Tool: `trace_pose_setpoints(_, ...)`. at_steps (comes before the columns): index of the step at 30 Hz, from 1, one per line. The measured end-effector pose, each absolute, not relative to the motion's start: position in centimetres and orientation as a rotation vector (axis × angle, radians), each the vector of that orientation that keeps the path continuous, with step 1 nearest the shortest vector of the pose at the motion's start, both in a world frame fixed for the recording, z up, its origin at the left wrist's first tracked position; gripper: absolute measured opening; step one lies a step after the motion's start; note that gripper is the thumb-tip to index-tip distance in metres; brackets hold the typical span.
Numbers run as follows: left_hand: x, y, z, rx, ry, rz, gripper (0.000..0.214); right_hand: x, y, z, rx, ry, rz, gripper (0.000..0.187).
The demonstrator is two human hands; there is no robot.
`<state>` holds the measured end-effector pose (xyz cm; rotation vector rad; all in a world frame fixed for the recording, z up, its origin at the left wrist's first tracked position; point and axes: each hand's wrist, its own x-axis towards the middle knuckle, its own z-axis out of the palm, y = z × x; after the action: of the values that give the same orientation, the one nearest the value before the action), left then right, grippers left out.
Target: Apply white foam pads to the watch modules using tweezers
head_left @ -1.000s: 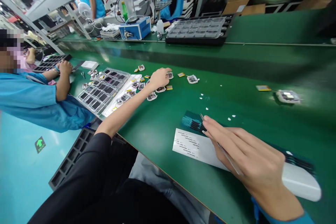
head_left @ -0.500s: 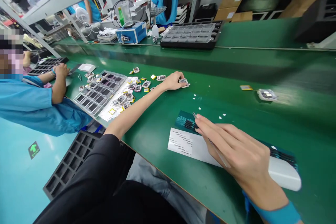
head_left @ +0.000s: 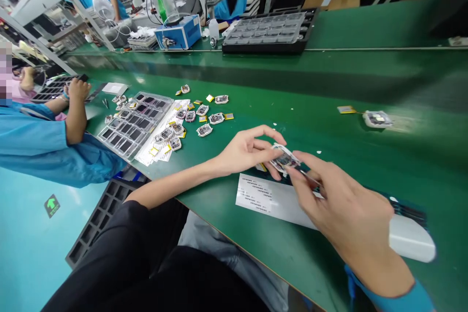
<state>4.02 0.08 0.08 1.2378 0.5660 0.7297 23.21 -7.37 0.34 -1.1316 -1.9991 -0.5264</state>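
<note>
My left hand (head_left: 248, 151) is closed on the edge of a small white device housing (head_left: 284, 160) with exposed electronics. A yellow-edged battery (head_left: 261, 167) shows below these fingers. My right hand (head_left: 345, 209) grips metal tweezers (head_left: 310, 178), and its thumb and forefinger meet the right side of the same housing. Both hands are above a white label sheet (head_left: 254, 193) with printed lines. Beside that sheet lies a dark teal strip (head_left: 409, 210) with black pieces, partly hidden by my right hand.
Several similar housings (head_left: 204, 130) with batteries lie left of my hands, near a clear tray (head_left: 137, 124) of dark squares. One more housing (head_left: 378, 119) sits at the right. A co-worker's hand (head_left: 78, 88) is far left. A black tray (head_left: 266, 48) stands behind.
My left hand has carried a housing from farther back on the table, toward me and right, to my right hand. My right hand has shifted slightly and now touches the housing.
</note>
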Motion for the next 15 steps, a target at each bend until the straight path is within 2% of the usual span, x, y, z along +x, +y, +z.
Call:
trace_pose_setpoints(5,4.4,-1.0,-1.1,1.127,0.553,0.711,0.064,23.3,-7.2,0.0,-1.17,-2.032,-0.452,0.002)
trace_pose_setpoints(11,4.7,-1.9,-1.2,1.141,0.55,0.744,0.061,23.3,-7.2,-0.2,-1.224,-2.046,-0.414,0.006)
trace_pose_setpoints(15,4.7,-2.4,-1.0,1.124,0.562,0.774,0.058,23.2,-7.5,0.0,-1.205,-2.047,-0.552,0.017)
